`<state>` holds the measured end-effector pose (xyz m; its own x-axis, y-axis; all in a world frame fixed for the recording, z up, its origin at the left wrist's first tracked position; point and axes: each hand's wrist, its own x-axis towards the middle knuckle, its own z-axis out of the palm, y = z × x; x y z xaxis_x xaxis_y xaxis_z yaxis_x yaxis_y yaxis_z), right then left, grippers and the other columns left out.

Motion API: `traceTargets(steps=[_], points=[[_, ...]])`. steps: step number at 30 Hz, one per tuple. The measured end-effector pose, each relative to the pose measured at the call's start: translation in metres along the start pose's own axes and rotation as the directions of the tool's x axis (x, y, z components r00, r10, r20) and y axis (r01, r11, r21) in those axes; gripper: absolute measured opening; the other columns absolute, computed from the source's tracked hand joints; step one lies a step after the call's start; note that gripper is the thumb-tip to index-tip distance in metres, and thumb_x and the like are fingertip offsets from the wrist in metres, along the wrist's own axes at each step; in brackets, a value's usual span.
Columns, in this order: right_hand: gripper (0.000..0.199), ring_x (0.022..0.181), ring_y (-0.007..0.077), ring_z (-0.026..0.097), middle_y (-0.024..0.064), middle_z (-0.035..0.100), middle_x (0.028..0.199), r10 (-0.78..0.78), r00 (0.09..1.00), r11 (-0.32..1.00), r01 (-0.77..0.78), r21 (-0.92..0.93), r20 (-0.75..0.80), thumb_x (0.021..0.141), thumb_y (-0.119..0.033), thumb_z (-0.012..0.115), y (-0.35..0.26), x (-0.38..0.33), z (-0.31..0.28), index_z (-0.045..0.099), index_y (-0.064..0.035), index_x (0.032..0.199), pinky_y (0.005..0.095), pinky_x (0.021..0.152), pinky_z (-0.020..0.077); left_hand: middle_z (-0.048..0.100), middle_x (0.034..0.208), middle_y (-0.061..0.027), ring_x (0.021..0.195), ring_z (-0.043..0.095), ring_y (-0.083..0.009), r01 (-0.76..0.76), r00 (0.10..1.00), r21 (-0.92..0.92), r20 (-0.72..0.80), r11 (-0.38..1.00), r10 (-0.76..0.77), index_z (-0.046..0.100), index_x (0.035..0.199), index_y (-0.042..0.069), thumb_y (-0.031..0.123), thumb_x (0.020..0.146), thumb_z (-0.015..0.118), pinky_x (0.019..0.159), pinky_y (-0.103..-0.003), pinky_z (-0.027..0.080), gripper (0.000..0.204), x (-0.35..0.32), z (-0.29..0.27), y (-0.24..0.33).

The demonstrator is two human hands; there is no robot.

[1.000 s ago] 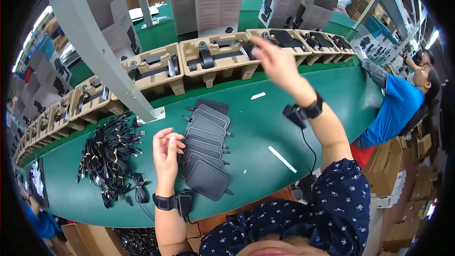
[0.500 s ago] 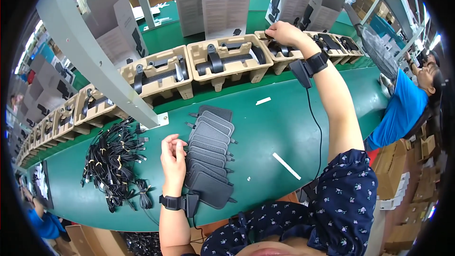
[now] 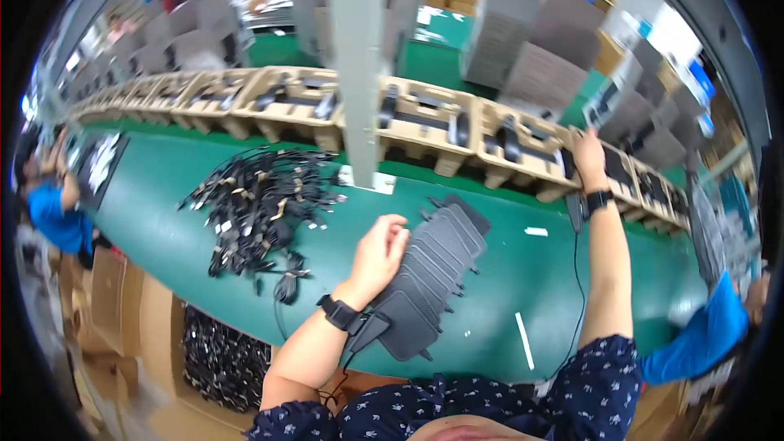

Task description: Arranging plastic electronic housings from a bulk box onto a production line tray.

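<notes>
My left hand [image 3: 380,255] is loosely curled with nothing visible in it. It rests on the left edge of an overlapping row of flat, dark grey rectangular pads [image 3: 433,265] with short tabs. My right hand [image 3: 588,157] reaches to the far side of the table, its fingers bent over the rim of a tan moulded-pulp tray [image 3: 618,188]; its fingertips are partly hidden. Just left of it another pulp tray [image 3: 492,165] holds black parts, including a round-ended stand piece. Each wrist wears a black strap with a small box.
A grey post [image 3: 356,65] rises from the green table [image 3: 482,327]. Tied black cables [image 3: 269,208] lie in a heap left of the pads. More pulp trays [image 3: 220,98] line the far side, with open grey cartons [image 3: 543,77] behind. Co-workers in blue sit at both ends.
The view has swung left, so the post, pads and cables appear farther right. My right hand remains by the same tray corner, and my left hand stays beside the pads.
</notes>
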<state>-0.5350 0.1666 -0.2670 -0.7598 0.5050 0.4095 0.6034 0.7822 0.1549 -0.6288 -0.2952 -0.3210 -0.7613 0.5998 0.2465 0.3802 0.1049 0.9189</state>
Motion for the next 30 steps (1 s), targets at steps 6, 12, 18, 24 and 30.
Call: traceTargets(steps=[6, 12, 18, 24, 30], points=[[0.027, 0.086, 0.0439, 0.056, 0.0272, 0.058, 0.086, 0.364, 0.922, 0.871, -0.286, 0.400, -0.134, 0.086, -0.025, 0.050, 0.009, 0.007, 0.030, 0.049, 0.0014, 0.091, 0.0474, 0.073, 0.0445, 0.057, 0.080, -0.0056, 0.066, 0.053, -0.0105, -0.018, 1.000, 0.062, -0.022, 0.998, 0.019, 0.052, 0.104, 0.002, 0.007, 0.086, 0.055, 0.061, -0.023, 0.045, 0.019, -0.007, -0.004, 0.000], [0.022, 0.083, 0.0395, 0.058, 0.0242, 0.059, 0.083, 0.224, 0.974, 0.857, -0.180, 0.484, -0.036, 0.082, -0.019, 0.055, 0.018, 0.005, 0.021, 0.049, 0.0004, 0.090, 0.0425, 0.072, 0.0457, 0.057, 0.080, -0.0065, 0.066, 0.054, -0.0119, -0.040, 0.998, 0.088, -0.048, 0.995, 0.044, 0.053, 0.102, 0.001, 0.007, 0.085, 0.055, 0.061, -0.024, 0.046, 0.018, -0.004, -0.005, 0.001], [0.016, 0.075, 0.0362, 0.058, 0.0180, 0.060, 0.076, 0.294, 0.954, 0.863, -0.240, 0.445, -0.054, 0.075, -0.013, 0.062, 0.027, 0.012, 0.029, 0.052, -0.0027, 0.082, 0.0418, 0.069, 0.0463, 0.056, 0.080, -0.0059, 0.066, 0.053, -0.0110, -0.069, 0.997, 0.062, -0.042, 0.996, 0.071, 0.054, 0.100, 0.001, 0.006, 0.086, 0.055, 0.060, -0.024, 0.045, 0.016, 0.002, -0.002, -0.002], [0.017, 0.078, 0.0397, 0.057, 0.0218, 0.060, 0.079, 0.000, 0.979, 0.999, -0.010, -0.049, -0.204, 0.078, -0.018, 0.054, 0.007, -0.001, 0.003, 0.055, -0.0021, 0.082, 0.0474, 0.069, 0.0453, 0.055, 0.078, -0.0041, 0.064, 0.052, -0.0093, -0.083, 0.990, 0.064, -0.108, 0.995, 0.089, 0.055, 0.099, 0.002, 0.005, 0.086, 0.053, 0.058, -0.023, 0.044, 0.013, -0.004, -0.010, -0.004], [0.047, 0.083, 0.0419, 0.059, 0.0257, 0.062, 0.086, 0.204, 0.979, 0.941, -0.192, 0.279, -0.015, 0.088, -0.041, 0.040, -0.005, -0.009, -0.006, 0.062, -0.0002, 0.098, 0.0469, 0.072, 0.0469, 0.053, 0.078, -0.0067, 0.060, 0.051, -0.0150, -0.078, 0.969, 0.252, -0.207, 0.965, 0.133, 0.056, 0.096, 0.004, 0.008, 0.083, 0.056, 0.057, -0.027, 0.043, 0.013, -0.004, -0.017, -0.006]])
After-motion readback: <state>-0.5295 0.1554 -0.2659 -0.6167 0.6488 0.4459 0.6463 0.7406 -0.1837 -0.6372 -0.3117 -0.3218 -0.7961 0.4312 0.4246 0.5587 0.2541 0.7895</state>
